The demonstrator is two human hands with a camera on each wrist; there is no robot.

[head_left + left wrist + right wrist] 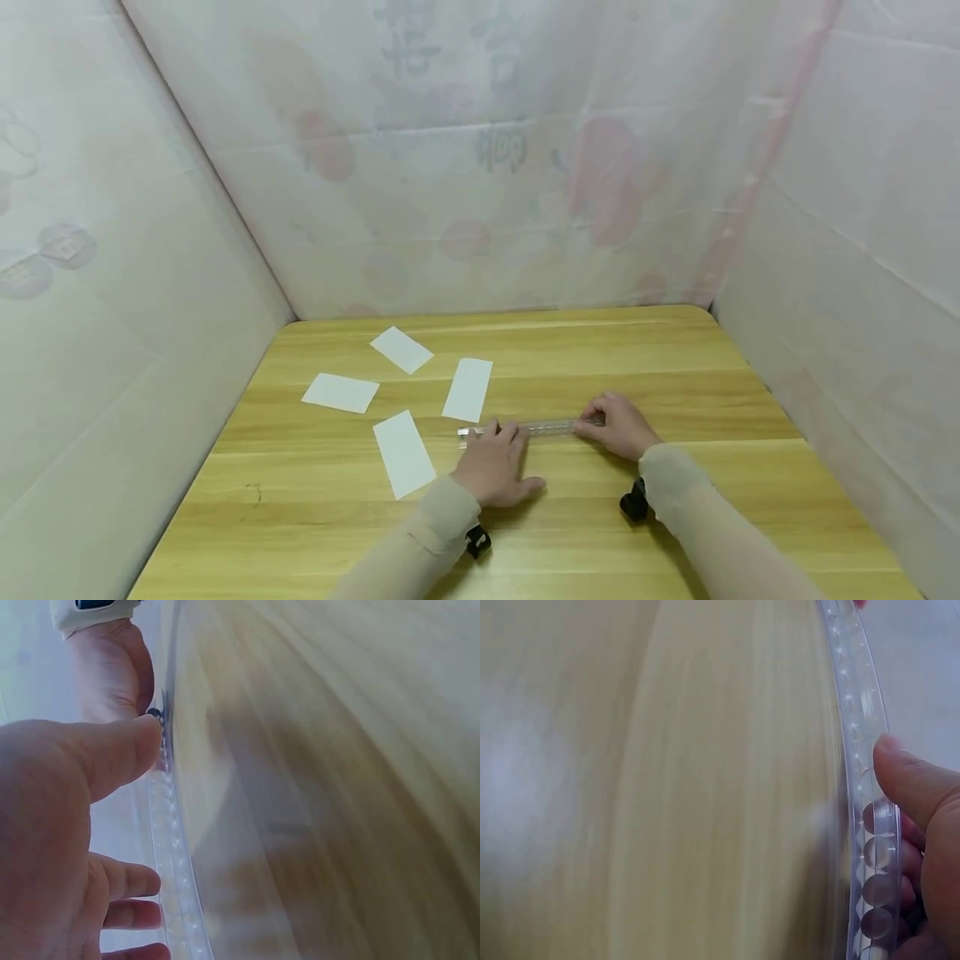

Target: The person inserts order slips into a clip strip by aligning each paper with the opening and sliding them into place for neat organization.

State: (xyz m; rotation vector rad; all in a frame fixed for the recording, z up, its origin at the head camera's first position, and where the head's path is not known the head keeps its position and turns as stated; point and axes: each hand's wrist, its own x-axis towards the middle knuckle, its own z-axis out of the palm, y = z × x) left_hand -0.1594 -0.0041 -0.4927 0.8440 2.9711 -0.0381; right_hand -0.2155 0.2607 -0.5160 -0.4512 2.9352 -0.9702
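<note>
A long, narrow clear plastic strip (pixel 551 427) lies crosswise in front of me, with a row of round shapes along it in the right wrist view. My right hand (pixel 618 427) pinches its right end, the thumb (pixel 911 776) on the near side and the fingers behind. Over the strip's left part rests my left hand (pixel 495 471), fingers spread on it and thumb held out to the side. The left wrist view shows the fingertips (pixel 142 915) at the strip's edge. Just beyond the strip's left end lies a white paper card (pixel 467 390).
Three more white cards lie on the left half of the wooden table (pixel 712 517): a near one (pixel 405 454), a left one (pixel 340 392) and a far one (pixel 402 349). Pale printed curtains (pixel 465 167) hang behind and at both sides.
</note>
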